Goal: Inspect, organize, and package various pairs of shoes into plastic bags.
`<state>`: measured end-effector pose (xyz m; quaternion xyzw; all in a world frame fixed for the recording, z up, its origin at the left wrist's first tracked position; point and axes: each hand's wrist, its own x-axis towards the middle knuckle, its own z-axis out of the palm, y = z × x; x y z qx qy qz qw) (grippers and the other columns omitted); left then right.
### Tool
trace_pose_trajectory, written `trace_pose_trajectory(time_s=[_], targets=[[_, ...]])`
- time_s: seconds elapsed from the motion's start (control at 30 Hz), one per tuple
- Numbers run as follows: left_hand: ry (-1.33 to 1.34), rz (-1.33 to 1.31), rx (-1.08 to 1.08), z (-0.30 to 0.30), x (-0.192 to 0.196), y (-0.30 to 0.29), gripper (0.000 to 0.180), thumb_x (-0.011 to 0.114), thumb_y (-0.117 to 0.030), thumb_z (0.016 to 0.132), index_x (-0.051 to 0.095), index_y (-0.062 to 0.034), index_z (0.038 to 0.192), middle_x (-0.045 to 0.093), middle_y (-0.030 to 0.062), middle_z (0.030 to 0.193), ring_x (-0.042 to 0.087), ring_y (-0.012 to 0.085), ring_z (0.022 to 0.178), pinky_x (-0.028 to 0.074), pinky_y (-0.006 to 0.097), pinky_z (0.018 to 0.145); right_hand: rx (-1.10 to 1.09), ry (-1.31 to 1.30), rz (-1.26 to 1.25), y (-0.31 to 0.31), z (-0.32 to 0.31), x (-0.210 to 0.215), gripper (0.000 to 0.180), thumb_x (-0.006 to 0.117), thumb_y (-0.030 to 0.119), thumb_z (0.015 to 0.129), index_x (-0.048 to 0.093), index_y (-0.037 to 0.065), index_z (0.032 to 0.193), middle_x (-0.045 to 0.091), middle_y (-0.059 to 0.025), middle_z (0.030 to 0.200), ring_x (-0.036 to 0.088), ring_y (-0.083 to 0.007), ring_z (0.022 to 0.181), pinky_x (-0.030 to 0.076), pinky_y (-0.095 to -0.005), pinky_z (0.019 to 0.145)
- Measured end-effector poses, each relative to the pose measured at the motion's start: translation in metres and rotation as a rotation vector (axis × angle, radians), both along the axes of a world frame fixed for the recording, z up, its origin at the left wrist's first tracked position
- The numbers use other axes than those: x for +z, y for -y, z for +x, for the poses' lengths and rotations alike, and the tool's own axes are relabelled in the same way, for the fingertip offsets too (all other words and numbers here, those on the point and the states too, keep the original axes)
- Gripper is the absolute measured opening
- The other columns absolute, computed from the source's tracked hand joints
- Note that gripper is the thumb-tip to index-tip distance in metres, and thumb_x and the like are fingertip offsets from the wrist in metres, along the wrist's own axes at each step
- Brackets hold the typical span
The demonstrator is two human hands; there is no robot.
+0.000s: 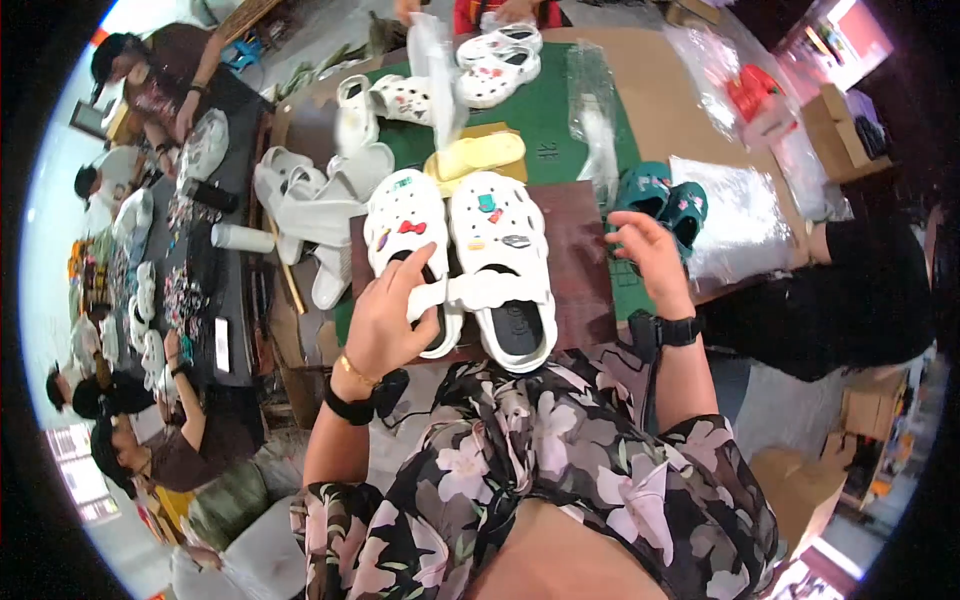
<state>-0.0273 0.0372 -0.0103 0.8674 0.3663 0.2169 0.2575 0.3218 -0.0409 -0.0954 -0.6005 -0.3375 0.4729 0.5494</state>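
A pair of white clogs with charms on their toes lies on a dark red-brown board (580, 260) in front of me. My left hand (385, 310) is over the left white clog (403, 205), fingers on its upper and thumb near the strap, gripping it. Part of that clog's opening is hidden by the hand. Beside it lies the right white clog (500, 215), its heel strap lying across the opening. My right hand (650, 255) is raised right of the board, fingers apart and holding nothing. Just beyond it are small dark green clogs (658, 190).
Grey-white slippers (330, 205) are heaped left of the board. Behind it lies a yellow slipper (480, 152). More white clogs (498, 75) stand at the far side, near another person's hands. Clear plastic bags (730, 225) lie at right. People sit at a dark table (235, 290) on the left.
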Motion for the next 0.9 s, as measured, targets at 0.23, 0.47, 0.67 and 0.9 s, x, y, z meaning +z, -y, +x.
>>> trace_pose_trajectory(time_s=[0.23,0.47,0.67,0.9], targets=[[-0.104,0.079,-0.17,0.032,0.009,-0.006,0.041,0.07,-0.002,0.065,0.064,-0.0047,0.106,0.056,0.0132,0.096,0.058,0.0304,0.086,0.048,0.035,0.075,-0.068,0.639,-0.314,0.059,0.082,-0.165,0.025,0.064,0.016,0.08,0.065,0.0,0.099,0.068,-0.015,0.085,0.066,-0.0274,0.078,0.051,-0.0361,0.071],[-0.039,0.108,-0.128,0.044,-0.001,-0.01,0.032,0.068,0.001,0.063,0.063,-0.0041,0.094,0.059,0.0107,0.087,0.061,0.0293,0.081,0.051,0.037,0.069,-0.024,0.861,-0.534,0.055,0.06,-0.256,0.02,0.062,0.021,0.077,0.065,0.005,0.089,0.066,-0.0186,0.095,0.062,-0.0376,0.09,0.051,-0.0446,0.078],[-0.072,0.099,-0.099,0.039,0.007,-0.003,0.03,0.069,0.002,0.064,0.063,-0.0017,0.093,0.061,0.0124,0.087,0.061,0.0301,0.083,0.05,0.037,0.072,0.014,1.036,-0.649,0.018,0.041,-0.266,0.024,0.062,0.024,0.08,0.062,0.004,0.093,0.066,-0.02,0.093,0.064,-0.0376,0.09,0.052,-0.0456,0.077],[0.03,-0.04,-0.117,0.029,0.013,-0.001,0.033,0.077,-0.005,0.066,0.062,0.0003,0.095,0.061,0.0131,0.093,0.059,0.0292,0.088,0.047,0.035,0.078,0.144,1.051,-0.703,0.022,0.047,-0.271,0.031,0.059,0.03,0.083,0.064,0.0,0.09,0.066,-0.0233,0.094,0.064,-0.0399,0.089,0.052,-0.0475,0.074]])
